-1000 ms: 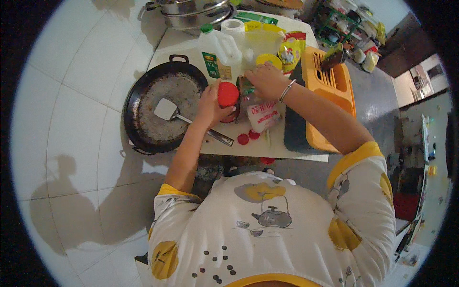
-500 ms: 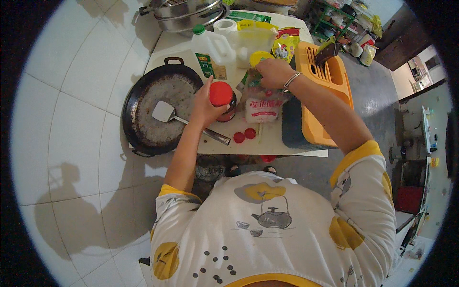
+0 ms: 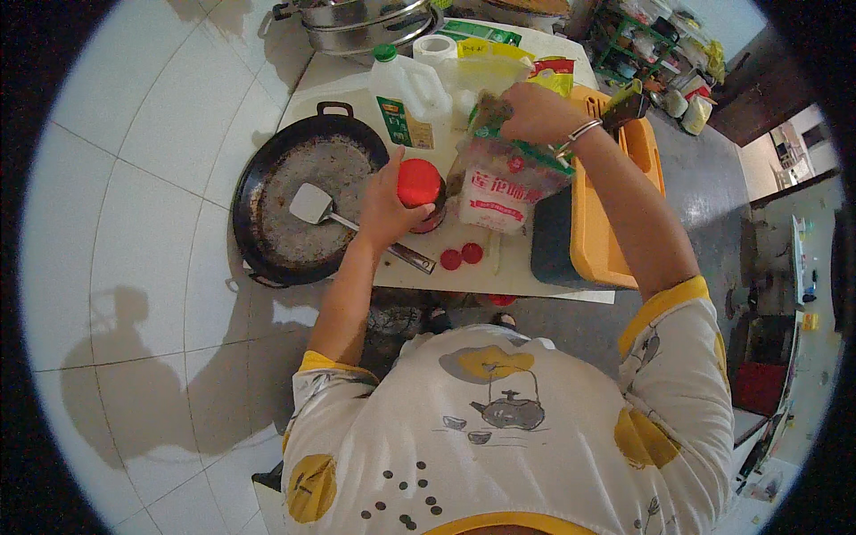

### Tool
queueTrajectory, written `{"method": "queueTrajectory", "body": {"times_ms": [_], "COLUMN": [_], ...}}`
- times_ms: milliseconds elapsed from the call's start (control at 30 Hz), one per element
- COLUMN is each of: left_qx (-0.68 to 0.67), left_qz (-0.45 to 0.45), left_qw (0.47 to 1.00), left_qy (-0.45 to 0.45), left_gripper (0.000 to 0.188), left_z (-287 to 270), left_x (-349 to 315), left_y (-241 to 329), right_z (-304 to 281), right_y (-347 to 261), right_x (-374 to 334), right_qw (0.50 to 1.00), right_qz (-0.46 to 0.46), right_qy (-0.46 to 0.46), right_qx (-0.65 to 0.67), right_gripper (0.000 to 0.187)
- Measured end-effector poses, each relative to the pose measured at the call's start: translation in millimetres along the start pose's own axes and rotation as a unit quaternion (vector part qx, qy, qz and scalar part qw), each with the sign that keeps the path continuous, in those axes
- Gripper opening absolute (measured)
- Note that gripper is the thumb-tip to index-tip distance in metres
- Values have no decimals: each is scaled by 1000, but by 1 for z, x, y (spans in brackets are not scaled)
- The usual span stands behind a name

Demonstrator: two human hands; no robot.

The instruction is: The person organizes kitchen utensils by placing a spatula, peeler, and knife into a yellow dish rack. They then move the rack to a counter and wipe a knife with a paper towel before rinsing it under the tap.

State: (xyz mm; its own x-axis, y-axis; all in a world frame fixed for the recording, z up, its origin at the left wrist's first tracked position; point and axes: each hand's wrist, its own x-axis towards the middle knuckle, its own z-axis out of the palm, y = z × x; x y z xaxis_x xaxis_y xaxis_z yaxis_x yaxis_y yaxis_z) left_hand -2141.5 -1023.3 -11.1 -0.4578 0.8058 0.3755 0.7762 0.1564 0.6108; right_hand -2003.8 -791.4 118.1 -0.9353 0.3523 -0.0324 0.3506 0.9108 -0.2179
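My left hand (image 3: 392, 201) is wrapped round a jar with a red lid (image 3: 418, 182), which stands on the table. Beneath that forearm lies the handle of a spatula (image 3: 311, 204), its white blade resting in a wide black pan (image 3: 267, 160). My right hand (image 3: 544, 114) has its fingers closed at the top of a clear plastic bag (image 3: 496, 198) with red print and a green edge; white contents fill its lower part. A brownish-green thing (image 3: 488, 111) shows beside those fingers; I cannot make out its kind. Two small red caps (image 3: 461, 257) lie near the front edge.
A white jug with a green cap (image 3: 410, 96) stands behind the jar, beside a white roll (image 3: 435, 48). To the right is an orange-topped container (image 3: 615, 241) with a dark-handled tool (image 3: 626, 104) in its slots. A steel steamer pot (image 3: 366, 27) stands at the back left.
My right hand has moved up and right, and the bag is drawn up and spread wider beneath it. A yellow lid near its fingers is now hidden. My left hand stays on the jar.
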Motion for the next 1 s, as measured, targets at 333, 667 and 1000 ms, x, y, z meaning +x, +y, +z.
{"method": "queueTrajectory", "body": {"times_ms": [333, 667, 1000], "left_qx": [-12, -5, -32], "left_qz": [-13, -8, -22], "left_qw": [1000, 1000, 999], "left_qy": [7, 4, -3], "left_gripper": [95, 93, 91], "left_z": [0, -4, -1], "left_x": [-9, -12, -16], "left_y": [7, 12, 11], "right_z": [-12, -29, 2], "right_y": [0, -6, -20], "right_x": [3, -5, 15], "right_qw": [995, 989, 985], "right_qz": [1, 35, 33], "right_qy": [68, 109, 165], "right_qx": [69, 98, 47], "right_gripper": [40, 40, 38]}}
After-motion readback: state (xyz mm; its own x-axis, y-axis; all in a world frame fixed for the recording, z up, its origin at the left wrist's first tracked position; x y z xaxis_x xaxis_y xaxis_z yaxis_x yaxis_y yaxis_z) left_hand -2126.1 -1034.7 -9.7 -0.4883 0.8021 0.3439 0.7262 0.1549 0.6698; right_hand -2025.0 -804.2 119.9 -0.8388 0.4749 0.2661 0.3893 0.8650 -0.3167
